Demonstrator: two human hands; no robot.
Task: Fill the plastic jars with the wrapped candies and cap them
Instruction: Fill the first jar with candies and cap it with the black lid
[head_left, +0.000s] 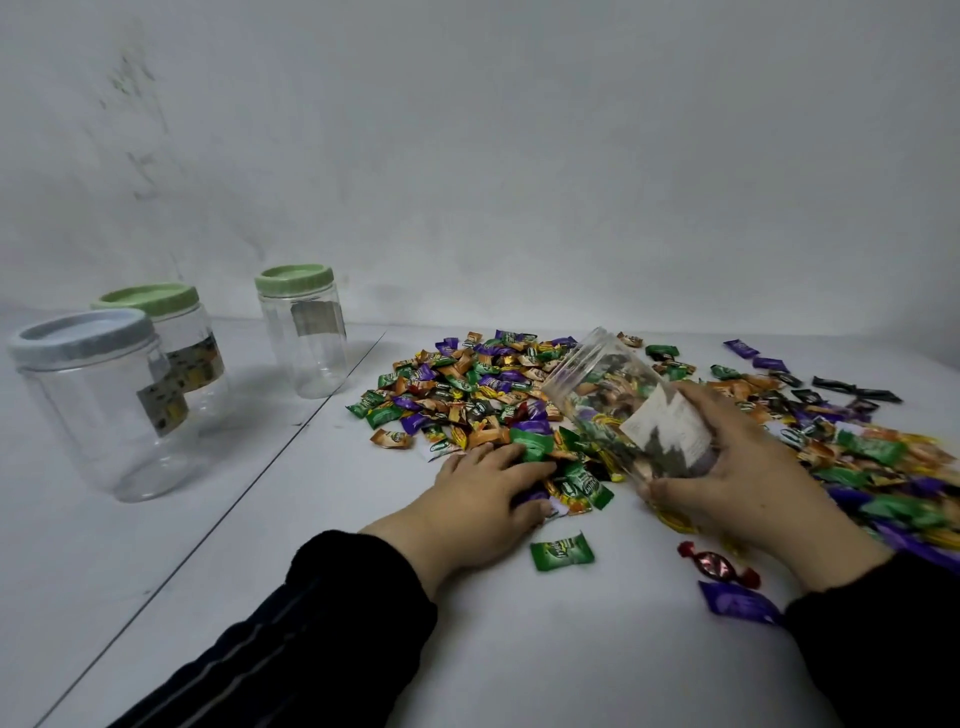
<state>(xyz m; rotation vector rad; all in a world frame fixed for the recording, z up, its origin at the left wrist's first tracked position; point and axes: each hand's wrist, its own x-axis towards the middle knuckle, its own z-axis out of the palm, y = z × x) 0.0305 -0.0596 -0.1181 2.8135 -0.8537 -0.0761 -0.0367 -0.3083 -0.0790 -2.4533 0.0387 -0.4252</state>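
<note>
A big heap of wrapped candies (483, 387) in green, purple and orange covers the middle and right of the white table (519, 649). My right hand (737, 467) grips an uncapped clear plastic jar (618, 400) by its base, tilted with the mouth toward the far left and partly filled with candies. My left hand (483, 493) lies on the near edge of the heap, fingers curled over several candies. Three capped empty jars stand at the left: a grey-lidded one (98, 400), a green-lidded one behind it (182, 338), and another green-lidded one (304, 332) further right.
Loose candies lie near my wrists: a green one (561, 552), a red twist-wrapped one (719, 564) and a purple one (737, 603). A seam (208, 525) runs diagonally across the table between the jars and the heap. A plain wall stands behind.
</note>
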